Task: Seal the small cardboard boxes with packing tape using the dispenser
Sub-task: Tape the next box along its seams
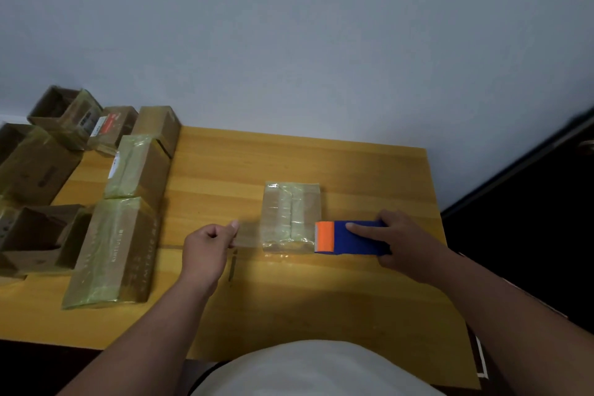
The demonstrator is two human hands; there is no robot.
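A small cardboard box [291,202] wrapped in clear tape lies flat in the middle of the yellow wooden table [369,170]. My right hand [403,243] grips the blue tape dispenser [356,238], whose orange front end sits at the box's right edge. A strip of clear tape [249,235] stretches from the dispenser leftward over the near part of the box. My left hand [205,249] pinches the free end of that strip, just left of the box.
Several taped and open cardboard boxes [115,251] crowd the table's left side. A grey wall rises behind the table. The table's right edge drops to a dark floor. My white shirt [308,370] fills the bottom centre.
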